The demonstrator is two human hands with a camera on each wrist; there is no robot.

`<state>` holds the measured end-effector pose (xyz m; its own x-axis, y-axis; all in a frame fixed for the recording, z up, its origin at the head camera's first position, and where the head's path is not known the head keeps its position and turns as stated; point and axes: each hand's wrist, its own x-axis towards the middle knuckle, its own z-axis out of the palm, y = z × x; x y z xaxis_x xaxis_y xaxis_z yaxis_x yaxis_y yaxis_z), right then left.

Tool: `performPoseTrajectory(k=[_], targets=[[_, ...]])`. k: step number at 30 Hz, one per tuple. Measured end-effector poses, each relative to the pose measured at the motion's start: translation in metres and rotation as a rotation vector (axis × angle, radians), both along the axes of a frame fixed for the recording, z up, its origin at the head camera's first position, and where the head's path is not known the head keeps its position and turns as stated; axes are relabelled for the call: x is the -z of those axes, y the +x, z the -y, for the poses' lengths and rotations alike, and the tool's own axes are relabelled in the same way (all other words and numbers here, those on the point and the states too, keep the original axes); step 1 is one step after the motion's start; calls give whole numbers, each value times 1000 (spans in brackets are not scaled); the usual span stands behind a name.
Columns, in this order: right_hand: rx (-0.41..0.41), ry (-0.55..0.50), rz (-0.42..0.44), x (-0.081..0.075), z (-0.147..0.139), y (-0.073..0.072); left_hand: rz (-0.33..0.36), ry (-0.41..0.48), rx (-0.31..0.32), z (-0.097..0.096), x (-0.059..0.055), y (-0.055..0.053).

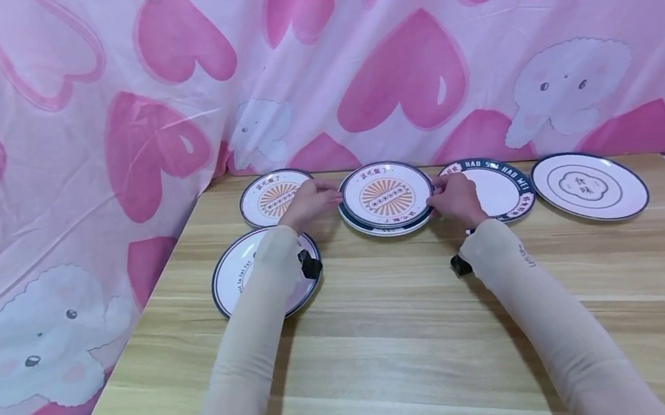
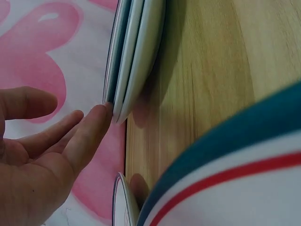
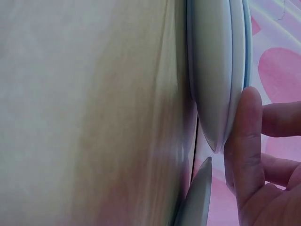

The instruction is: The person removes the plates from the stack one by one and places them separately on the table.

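A stack of plates [image 1: 386, 197] stands at the back middle of the wooden table, its top plate white with an orange sunburst and red characters. From the left, my left hand [image 1: 311, 202] touches the stack's rim with straight fingers; the left wrist view shows fingertips [image 2: 101, 113] against the plate edges. On the opposite side my right hand [image 1: 456, 198] rests against the rim. Its thumb [image 3: 249, 117] lies straight along the stacked edges [image 3: 235, 61] in the right wrist view. The layered rims sit slightly offset from one another.
Behind the left hand lies another sunburst plate [image 1: 265, 199]; a blue-rimmed plate [image 1: 233, 269] lies partly under the left forearm. To the right are a dark-blue-banded plate [image 1: 497, 189] and a white plate with a central emblem [image 1: 613, 181]. A pink heart-patterned cloth [image 1: 404, 79] hangs behind the table [image 1: 390, 354].
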<state>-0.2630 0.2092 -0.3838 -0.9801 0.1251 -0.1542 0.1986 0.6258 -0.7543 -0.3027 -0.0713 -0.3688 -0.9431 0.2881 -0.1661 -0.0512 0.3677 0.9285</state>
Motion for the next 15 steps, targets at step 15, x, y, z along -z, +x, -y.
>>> performPoseTrajectory(k=[15], targets=[[-5,-4,-6,0,0,0,12,-69,45,2,1,0]])
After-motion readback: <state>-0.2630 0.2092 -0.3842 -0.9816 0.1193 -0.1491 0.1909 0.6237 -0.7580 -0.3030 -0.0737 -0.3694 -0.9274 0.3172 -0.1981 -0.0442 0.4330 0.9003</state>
